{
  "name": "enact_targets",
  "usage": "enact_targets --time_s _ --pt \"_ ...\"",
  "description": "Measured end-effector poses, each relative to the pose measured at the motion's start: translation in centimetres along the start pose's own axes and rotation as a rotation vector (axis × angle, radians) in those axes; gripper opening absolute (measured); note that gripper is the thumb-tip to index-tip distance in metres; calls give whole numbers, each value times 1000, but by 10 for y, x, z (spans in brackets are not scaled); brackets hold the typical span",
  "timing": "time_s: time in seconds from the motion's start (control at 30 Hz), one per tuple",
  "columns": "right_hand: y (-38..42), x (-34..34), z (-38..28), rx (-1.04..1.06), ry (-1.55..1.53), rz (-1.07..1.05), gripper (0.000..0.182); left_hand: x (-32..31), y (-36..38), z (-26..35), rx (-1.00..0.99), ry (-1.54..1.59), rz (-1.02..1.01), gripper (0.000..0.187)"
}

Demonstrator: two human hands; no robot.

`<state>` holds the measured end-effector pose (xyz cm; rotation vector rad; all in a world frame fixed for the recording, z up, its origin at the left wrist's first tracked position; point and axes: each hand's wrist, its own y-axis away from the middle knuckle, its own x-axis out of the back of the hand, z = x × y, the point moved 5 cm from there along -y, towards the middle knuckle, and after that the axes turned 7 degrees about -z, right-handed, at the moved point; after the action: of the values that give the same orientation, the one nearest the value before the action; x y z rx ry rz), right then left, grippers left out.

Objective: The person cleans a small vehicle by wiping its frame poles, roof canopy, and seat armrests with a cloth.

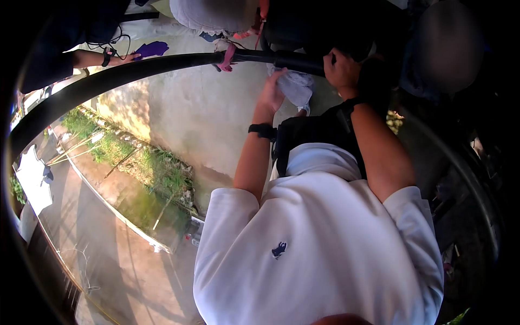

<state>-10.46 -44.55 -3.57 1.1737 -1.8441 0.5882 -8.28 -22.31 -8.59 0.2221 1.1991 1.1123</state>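
Note:
My left hand [272,93] is raised beside a bundle of white cloth [295,86], just below a black curved bar [162,63]. Its fingers look stretched upward and loosely apart, and nothing shows clearly in them. Whether it touches the cloth is hard to tell. My right hand [342,70] is closed at the bar's right part, its fingers curled over something dark there that shadow hides. A pink cloth strip [227,57] is tied round the bar left of my hands.
Another person's hand [122,58], wearing a wristband, is near a purple object [152,50] at the upper left. A pale hat [208,15] is at the top. Paved ground [200,108], a grassy strip [162,168] and a white curb [119,214] lie below. The right side is dark.

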Motion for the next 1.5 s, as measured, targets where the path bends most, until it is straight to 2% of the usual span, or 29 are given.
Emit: enact_targets --time_s 0.07,0.13,0.2,0.33,0.4,0.43,0.47,0.53,0.57,0.63,0.7,0.73,0.8,0.83,0.87,0.93,0.97,1.0,1.07,1.13,1.2,1.23,1.3,1.33,1.4,1.43,1.5 --pt "1 -1 0 29 47 -8 19 -16 -5 -6 61 138 -49 33" --pt "0 -2 4 6 11 -21 20 -11 -8 -7 84 125 -82 34" --pt "0 0 2 0 21 -26 19 -7 2 -3 45 -150 -4 38" --pt "2 4 -4 7 11 -39 19 -14 48 31 38 -307 -81 39" --pt "1 4 -6 13 51 -20 20 -22 67 53 -156 -396 -56 37" --pt "2 4 -6 7 50 -21 20 -17 67 63 -248 -524 -23 55" --pt "2 7 -7 -17 34 -52 22 -23 65 69 -243 -525 -22 55" --pt "1 5 -10 -36 15 -87 24 -65 75 103 -738 -1285 -59 75" --pt "0 3 -8 -29 -67 -124 27 -66 70 102 -736 -1285 -54 75" --pt "-1 -3 1 -20 -146 -170 30 -80 56 80 -754 -2054 -57 94" --pt "-8 -12 14 -71 -466 -265 29 -82 45 69 -704 -2087 -90 96" --pt "-9 -11 21 -79 -463 -260 29 -82 41 64 -653 -2123 -142 97" --pt "-12 8 29 -133 -949 -230 32 -95 44 60 -704 -2076 -198 100" --pt "-7 20 34 -225 -955 -322 39 -99 42 52 -757 -2139 -227 97" --pt "-2 33 35 -225 -953 -330 39 -105 37 42 -810 -2203 -268 95" --pt "8 59 25 58 -690 -345 49 -114 25 22 -885 -2168 -285 99" --pt "13 65 21 68 -585 -439 70 -122 19 8 -886 -2118 -331 101" --pt "17 61 20 67 -582 -440 70 -132 14 -6 -887 -2065 -374 104" --pt "28 53 7 294 -393 -284 80 -156 3 -35 -765 -1658 -548 107" --pt "21 47 6 367 -371 -290 87 -155 6 -35 -841 -1604 -506 107" --pt "22 40 0 382 -322 -512 89 -147 29 -18 -880 -1679 -375 101" --pt "24 36 -5 379 -320 -513 89 -135 50 -3 -1054 -1778 -267 88" --pt "28 13 -28 387 58 -464 96 -71 59 12 -967 -1786 -18 70" --pt "27 -5 -34 395 162 -360 100 -37 68 23 -950 -1795 111 53" --pt "24 -13 -66 365 291 -196 85 19 72 32 -574 -1610 161 43" --pt "20 -21 -76 386 311 -152 81 20 76 35 -575 -1606 152 43" --pt "17 -27 -79 402 328 -118 77 29 82 28 -291 -1407 90 45"
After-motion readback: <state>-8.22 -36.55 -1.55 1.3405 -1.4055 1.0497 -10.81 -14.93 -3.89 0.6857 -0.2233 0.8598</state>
